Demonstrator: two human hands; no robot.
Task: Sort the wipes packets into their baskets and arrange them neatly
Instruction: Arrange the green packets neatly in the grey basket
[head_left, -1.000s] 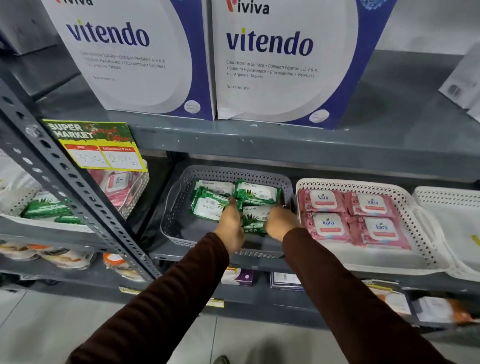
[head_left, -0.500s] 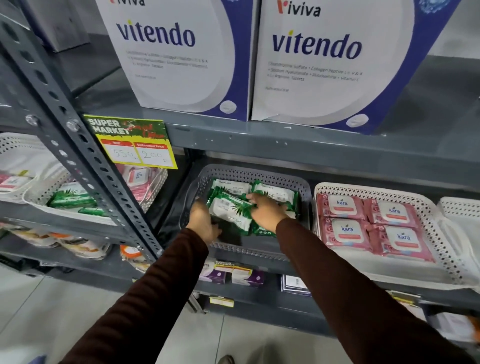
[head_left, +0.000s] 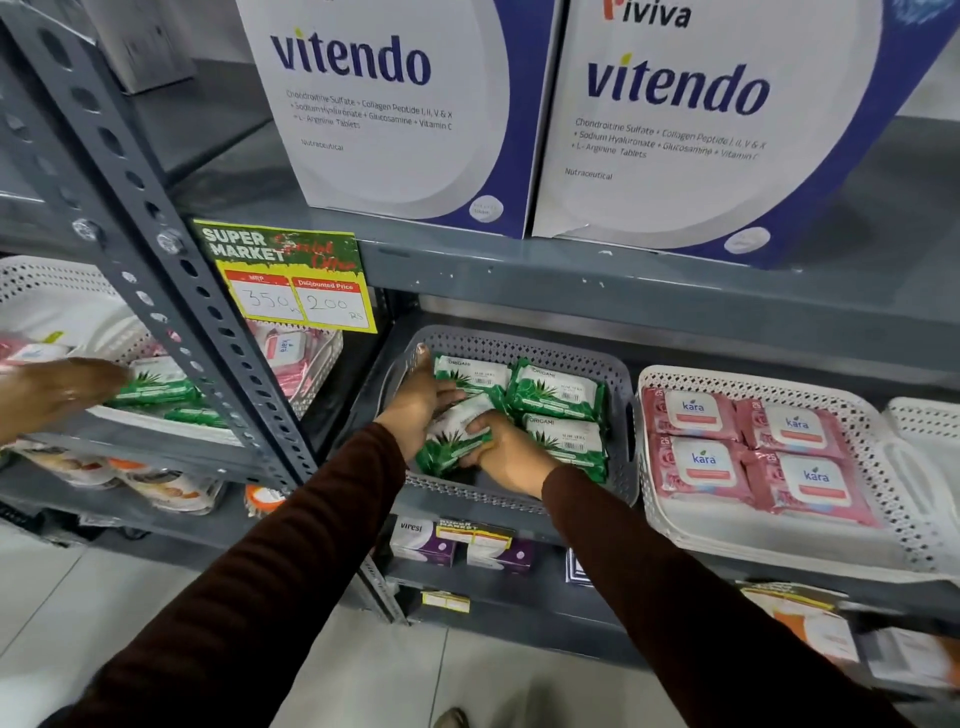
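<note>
- The grey basket (head_left: 519, 345) holds four green packets (head_left: 558, 389); the white basket (head_left: 883, 467) holds four pink packets (head_left: 696, 462).
- The fingers of the left hand (head_left: 415, 405) and right hand (head_left: 501, 452) grip the front-left packet (head_left: 452, 441), which is tilted with its long axis diagonal.

A grey basket (head_left: 524, 347) sits on the bench (head_left: 361, 384). Inside it three green packets (head_left: 558, 392) lie flat toward its back and right. At its front left, the left grip (head_left: 415, 400) and right grip (head_left: 506, 452) together hold a tilted green packet (head_left: 454, 434). Just right of the basket, a white basket (head_left: 779, 543) holds four pink packets (head_left: 701, 465). Far to its left, another person's hand (head_left: 57, 395) touches more green wipes (head_left: 153, 389). Above it stand two white-and-blue boxes (head_left: 395, 114).
</note>
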